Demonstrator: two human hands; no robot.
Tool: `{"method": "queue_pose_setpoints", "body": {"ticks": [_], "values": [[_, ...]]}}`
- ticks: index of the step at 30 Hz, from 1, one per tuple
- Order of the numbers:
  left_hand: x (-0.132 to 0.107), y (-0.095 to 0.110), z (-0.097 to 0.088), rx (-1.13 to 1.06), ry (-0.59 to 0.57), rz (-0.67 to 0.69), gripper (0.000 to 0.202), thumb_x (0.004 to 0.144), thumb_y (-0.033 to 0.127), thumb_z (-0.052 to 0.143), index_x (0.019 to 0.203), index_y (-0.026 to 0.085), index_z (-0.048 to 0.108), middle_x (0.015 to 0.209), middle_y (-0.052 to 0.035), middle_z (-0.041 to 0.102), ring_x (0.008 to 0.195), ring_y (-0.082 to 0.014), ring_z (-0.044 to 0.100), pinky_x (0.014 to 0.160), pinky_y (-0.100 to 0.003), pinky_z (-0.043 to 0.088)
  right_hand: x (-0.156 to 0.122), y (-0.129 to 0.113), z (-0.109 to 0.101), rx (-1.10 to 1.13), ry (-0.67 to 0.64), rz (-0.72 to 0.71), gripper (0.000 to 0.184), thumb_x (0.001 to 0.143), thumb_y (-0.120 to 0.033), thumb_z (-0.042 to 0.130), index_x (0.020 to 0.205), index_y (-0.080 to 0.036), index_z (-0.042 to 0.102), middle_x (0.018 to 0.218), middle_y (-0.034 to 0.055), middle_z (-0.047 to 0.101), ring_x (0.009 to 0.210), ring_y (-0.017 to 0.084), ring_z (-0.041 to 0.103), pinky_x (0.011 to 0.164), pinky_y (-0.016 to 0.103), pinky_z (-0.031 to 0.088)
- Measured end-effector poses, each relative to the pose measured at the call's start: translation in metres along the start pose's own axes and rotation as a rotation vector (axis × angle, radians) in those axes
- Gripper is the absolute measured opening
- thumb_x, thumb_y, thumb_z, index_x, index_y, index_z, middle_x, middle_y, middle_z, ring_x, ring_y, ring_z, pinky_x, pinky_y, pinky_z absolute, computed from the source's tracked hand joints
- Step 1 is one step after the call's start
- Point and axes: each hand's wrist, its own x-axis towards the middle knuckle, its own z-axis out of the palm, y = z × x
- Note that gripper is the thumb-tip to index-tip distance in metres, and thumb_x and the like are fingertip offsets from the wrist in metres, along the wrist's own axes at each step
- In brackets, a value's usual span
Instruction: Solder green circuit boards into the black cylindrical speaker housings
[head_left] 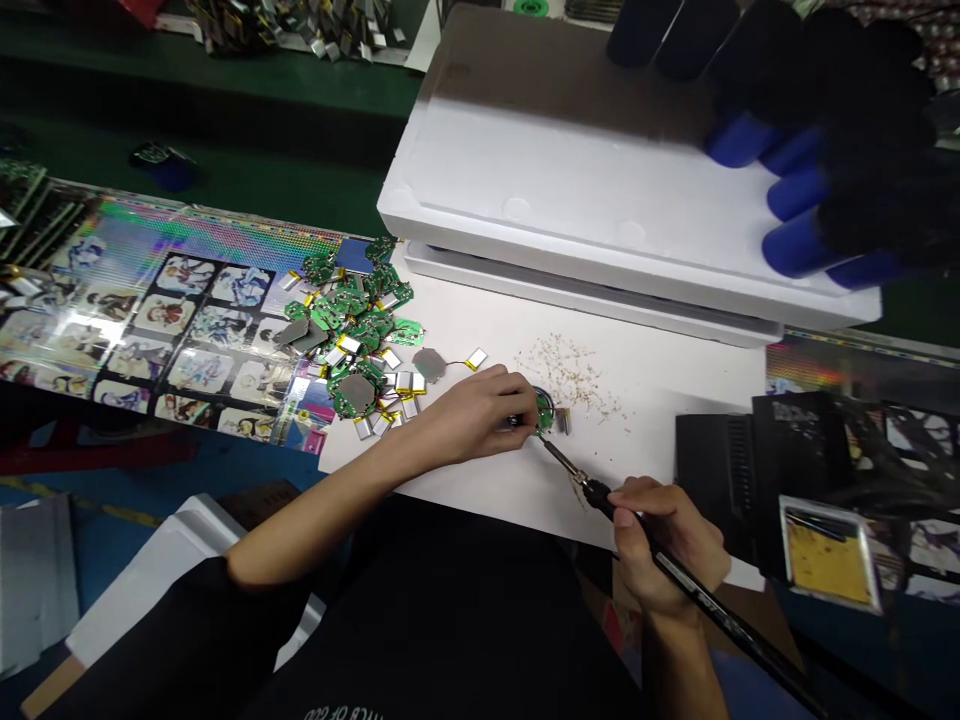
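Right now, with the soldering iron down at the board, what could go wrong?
The soldering iron in the right hand ends close to the left hand; if hot, a slip might burn that hand. Loose bits scattered on the white sheet could get under the green board and unsettle it.

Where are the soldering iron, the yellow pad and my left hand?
Soldering iron (686, 581): head view, on its black handle.
Yellow pad (829, 571): head view, middle of its flat top.
Left hand (486, 411): head view, back of the hand.
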Motion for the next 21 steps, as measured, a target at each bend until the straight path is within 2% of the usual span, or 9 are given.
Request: {"method": "queue_pose_setpoints", "body": {"ticks": [5, 14, 21], "values": [[0.000, -0.001, 0.000, -0.007, -0.014, -0.007, 0.011, 0.103, 0.020, 0.060, 0.098, 0.020, 0.069, 0.104, -0.0060, 0.073, 0.097, -0.0208, 0.062, 0.093, -0.035, 0.047, -0.006, 0.008, -0.002, 0.089, 0.128, 0.039, 0.006, 0.090, -0.021, 0.072, 0.085, -0.023, 0.073, 0.066, -0.0008, 0.066, 0.060, 0.018, 0.067, 0.055, 0.030, 0.053], [-0.001, -0.002, 0.001, -0.007, -0.012, 0.007, 0.010, 0.103, 0.020, 0.061, 0.097, 0.020, 0.069, 0.105, -0.0057, 0.072, 0.098, -0.0207, 0.062, 0.093, -0.035, 0.047, -0.001, 0.010, 0.001, 0.243, 0.315, 0.095, 0.007, 0.085, -0.022, 0.076, 0.079, -0.019, 0.073, 0.062, -0.0019, 0.062, 0.057, 0.016, 0.063, 0.054, 0.030, 0.051], [-0.001, -0.001, -0.001, 0.013, -0.030, -0.008, 0.008, 0.101, 0.018, 0.062, 0.097, 0.021, 0.068, 0.103, -0.0051, 0.072, 0.096, -0.0209, 0.062, 0.093, -0.036, 0.048, 0.006, 0.004, 0.002, 0.293, 0.456, 0.152, 0.009, 0.080, -0.022, 0.077, 0.076, -0.018, 0.071, 0.059, -0.0027, 0.059, 0.051, 0.015, 0.060, 0.036, 0.022, 0.043]]}}
